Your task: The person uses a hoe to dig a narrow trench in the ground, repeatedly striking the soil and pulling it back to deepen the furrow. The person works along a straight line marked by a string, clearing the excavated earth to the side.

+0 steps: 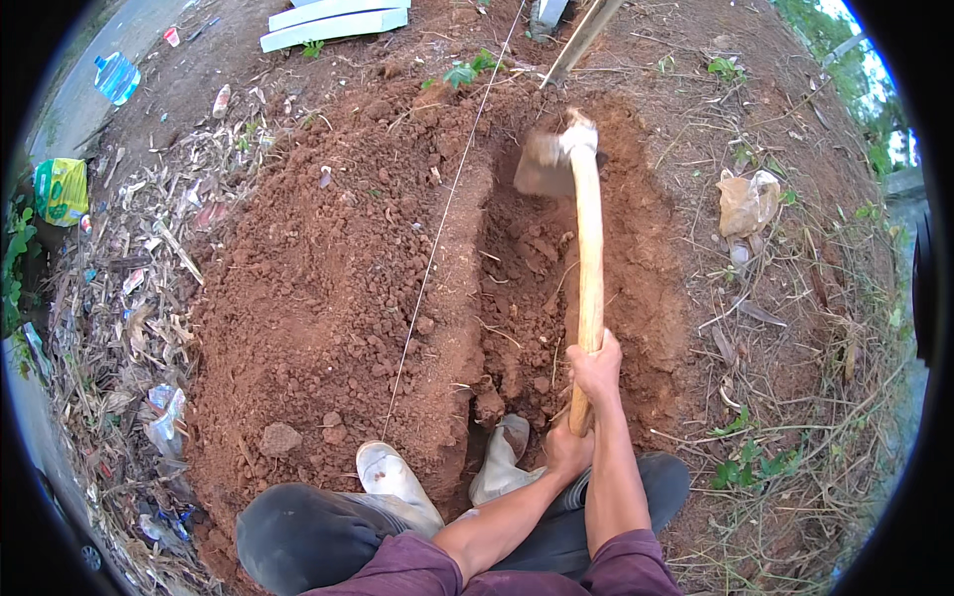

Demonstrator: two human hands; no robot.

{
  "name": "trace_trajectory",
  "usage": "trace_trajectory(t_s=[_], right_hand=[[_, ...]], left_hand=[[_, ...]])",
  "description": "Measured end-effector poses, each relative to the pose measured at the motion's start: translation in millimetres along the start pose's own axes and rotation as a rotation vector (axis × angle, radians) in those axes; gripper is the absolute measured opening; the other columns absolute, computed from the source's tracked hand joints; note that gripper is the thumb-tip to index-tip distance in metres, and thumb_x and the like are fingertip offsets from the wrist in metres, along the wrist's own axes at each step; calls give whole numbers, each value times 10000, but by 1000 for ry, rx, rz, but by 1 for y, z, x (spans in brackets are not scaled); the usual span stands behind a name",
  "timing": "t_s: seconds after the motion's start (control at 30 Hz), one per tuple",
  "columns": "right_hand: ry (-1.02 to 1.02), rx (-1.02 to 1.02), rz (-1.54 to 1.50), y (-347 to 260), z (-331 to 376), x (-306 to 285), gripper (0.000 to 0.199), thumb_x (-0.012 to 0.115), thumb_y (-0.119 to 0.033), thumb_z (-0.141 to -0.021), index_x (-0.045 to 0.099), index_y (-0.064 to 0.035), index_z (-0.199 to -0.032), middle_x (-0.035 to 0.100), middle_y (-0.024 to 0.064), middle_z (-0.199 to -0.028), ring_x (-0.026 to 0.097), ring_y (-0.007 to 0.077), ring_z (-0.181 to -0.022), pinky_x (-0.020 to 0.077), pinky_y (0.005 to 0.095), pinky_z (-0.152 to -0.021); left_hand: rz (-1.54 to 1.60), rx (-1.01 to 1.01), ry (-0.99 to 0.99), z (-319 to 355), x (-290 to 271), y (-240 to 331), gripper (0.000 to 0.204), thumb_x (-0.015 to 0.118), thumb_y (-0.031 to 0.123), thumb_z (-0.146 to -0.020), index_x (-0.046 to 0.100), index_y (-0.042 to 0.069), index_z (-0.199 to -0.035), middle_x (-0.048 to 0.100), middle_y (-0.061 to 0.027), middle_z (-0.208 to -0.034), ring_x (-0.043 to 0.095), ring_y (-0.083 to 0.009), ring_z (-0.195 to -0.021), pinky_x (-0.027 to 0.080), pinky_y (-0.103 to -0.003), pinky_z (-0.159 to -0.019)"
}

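1. Both hands grip the hoe (588, 248) handle: right hand (596, 368) higher, left hand (566, 449) at its end.
2. Blade (544, 164) hangs over the trench (527, 288); strike inside the string line (437, 238), clear of the boots (502, 457).

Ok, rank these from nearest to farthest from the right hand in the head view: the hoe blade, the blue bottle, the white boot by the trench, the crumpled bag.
1. White boot: just left of and below the right hand, at the trench's near end.
2. Crumpled bag: up and to the right, on the bank.
3. Hoe blade: straight ahead, at the handle's far end.
4. Blue bottle: far upper left.

Bag and blade are close to call.
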State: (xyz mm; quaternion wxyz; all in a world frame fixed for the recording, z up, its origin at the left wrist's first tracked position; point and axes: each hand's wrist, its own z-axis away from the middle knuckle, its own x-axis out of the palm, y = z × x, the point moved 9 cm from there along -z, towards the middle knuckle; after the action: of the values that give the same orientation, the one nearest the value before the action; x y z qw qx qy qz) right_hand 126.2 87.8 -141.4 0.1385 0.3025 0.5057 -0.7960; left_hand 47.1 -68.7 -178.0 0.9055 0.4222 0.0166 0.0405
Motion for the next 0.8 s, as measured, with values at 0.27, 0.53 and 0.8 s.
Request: trace_trajectory(t_s=[0.27,0.53,0.8], right_hand=[[298,-339,-308,-212,-28,-62,341,758,-49,-850,541,-10,-1110,629,71,-786,626,144,-572,511,304,-499],[112,103,91,-81,-97,47,415,709,-97,-818,553,24,-1183,697,272,-1053,717,384,-942,574,466,-822],[-58,247,168,2,55,23,435,753,-136,-763,560,26,-1118,673,253,-946,691,420,-871,545,485,-807]], left_hand=[[81,435,-127,-103,-14,165,241,675,86,-854,671,56,-1093,716,-251,-868,693,-461,-808,562,-480,-729],[-68,-103,-98,-129,-46,65,346,614,57,-815,711,33,-1146,739,-258,-954,741,-364,-900,558,-456,-811],[-71,-259,-4,50,-55,-6,333,696,167,-823,700,30,-1127,730,-284,-965,717,-439,-1004,562,-500,-847]])
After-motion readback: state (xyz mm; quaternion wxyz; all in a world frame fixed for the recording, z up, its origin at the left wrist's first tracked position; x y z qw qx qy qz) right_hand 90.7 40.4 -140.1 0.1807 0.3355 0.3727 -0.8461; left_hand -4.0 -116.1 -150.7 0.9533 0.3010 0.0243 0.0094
